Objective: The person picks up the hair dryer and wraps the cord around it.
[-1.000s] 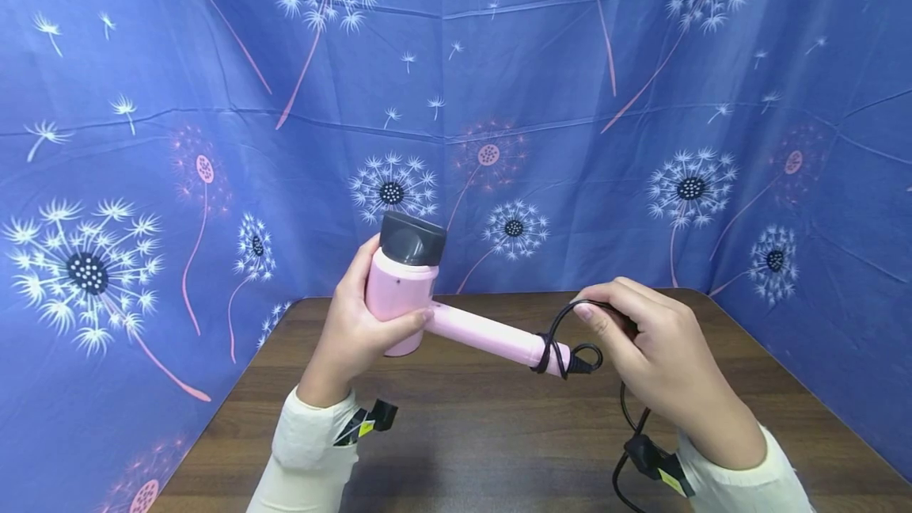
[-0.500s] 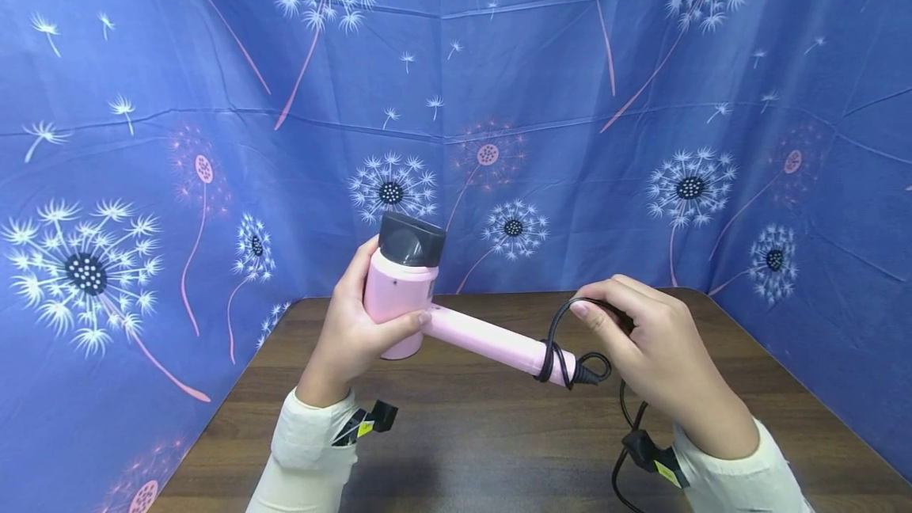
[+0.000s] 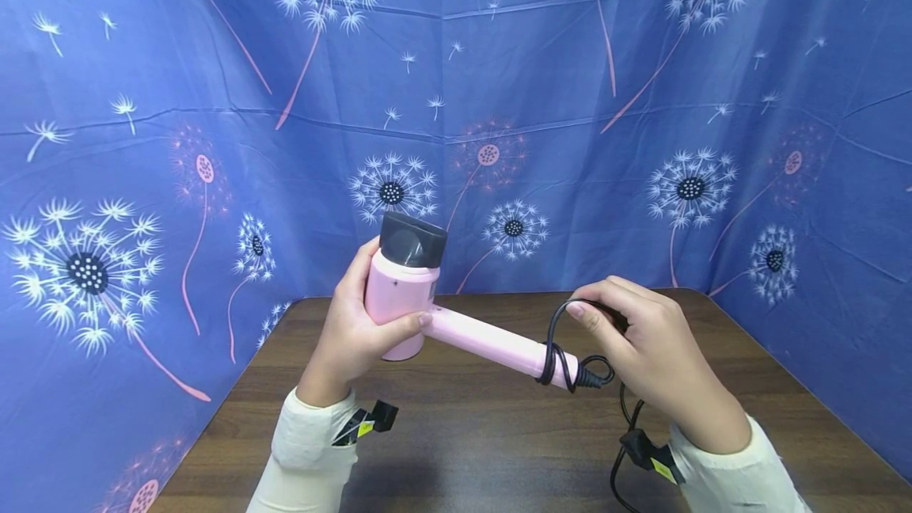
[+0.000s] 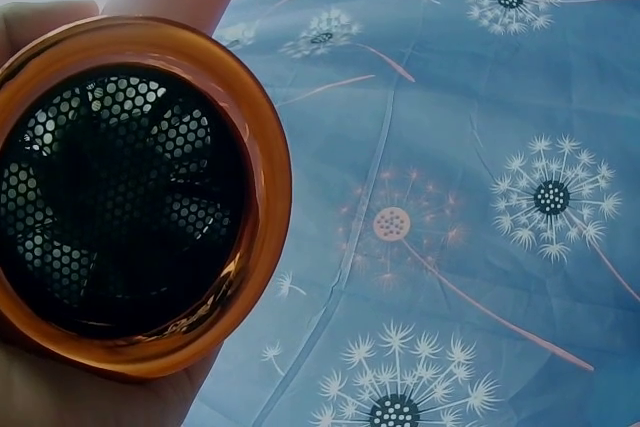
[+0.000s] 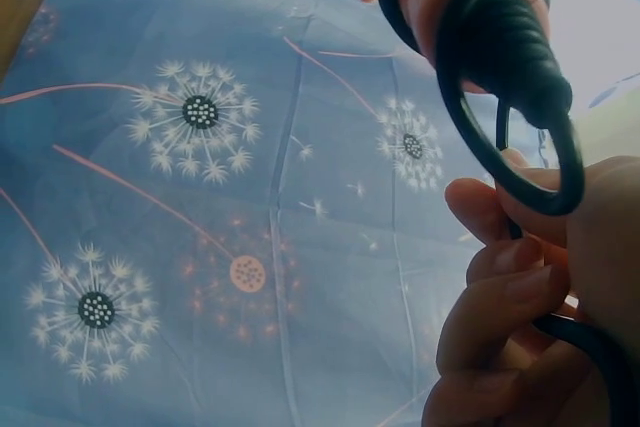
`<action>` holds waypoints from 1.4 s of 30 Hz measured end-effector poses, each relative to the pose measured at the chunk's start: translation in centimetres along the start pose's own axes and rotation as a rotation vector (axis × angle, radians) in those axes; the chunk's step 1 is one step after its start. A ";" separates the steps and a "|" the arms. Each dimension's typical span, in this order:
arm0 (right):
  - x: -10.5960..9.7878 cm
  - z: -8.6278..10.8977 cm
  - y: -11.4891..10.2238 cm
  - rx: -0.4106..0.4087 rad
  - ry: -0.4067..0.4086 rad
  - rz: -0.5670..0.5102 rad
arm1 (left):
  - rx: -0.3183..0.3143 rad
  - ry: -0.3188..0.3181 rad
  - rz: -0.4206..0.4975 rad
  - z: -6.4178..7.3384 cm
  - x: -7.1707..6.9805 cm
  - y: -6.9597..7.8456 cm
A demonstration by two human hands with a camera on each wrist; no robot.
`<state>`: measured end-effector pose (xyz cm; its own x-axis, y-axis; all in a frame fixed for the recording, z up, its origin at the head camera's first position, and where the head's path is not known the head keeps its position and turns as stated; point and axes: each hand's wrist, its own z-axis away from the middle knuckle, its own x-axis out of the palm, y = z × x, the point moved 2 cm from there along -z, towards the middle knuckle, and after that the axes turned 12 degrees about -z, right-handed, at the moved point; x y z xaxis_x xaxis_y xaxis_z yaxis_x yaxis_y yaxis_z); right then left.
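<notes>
A pink hair dryer [image 3: 484,336] with a black nozzle [image 3: 412,241] is held above the table, its handle slanting down to the right. My left hand [image 3: 356,331] grips the barrel, thumb across its front. In the left wrist view the dryer's round rear grille [image 4: 125,197] sits inside a shiny copper-coloured rim. The black cord [image 3: 552,331] loops around the handle's lower end. My right hand [image 3: 644,347] pinches that cord between thumb and fingers, right of the handle. In the right wrist view the cord's ribbed sleeve [image 5: 510,47] shows, with curled fingers [image 5: 505,317] below it.
Beneath both hands lies a brown wooden table [image 3: 470,434]. A blue curtain [image 3: 541,62] with dandelion prints surrounds its back and sides. The cord's free length hangs below my right hand, past a black wrist-mounted camera [image 3: 641,448].
The handle's lower end has swung slightly down and to the right, and the small cord loop at its tip with it. My right hand has shifted slightly left, still pinching the cord.
</notes>
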<state>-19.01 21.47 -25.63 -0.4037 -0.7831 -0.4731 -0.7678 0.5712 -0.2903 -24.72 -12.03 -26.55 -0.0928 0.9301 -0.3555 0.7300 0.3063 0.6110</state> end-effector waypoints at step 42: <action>1.3 0.2 1.0 0.091 -0.152 -0.101 | 0.054 0.036 0.127 0.3 -0.6 1.4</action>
<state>-20.21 21.11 -26.65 -0.2418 -0.7953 -0.5559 -0.7498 0.5168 -0.4132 -23.44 -12.17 -25.71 -0.0214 0.9676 -0.2515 0.7728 0.1756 0.6098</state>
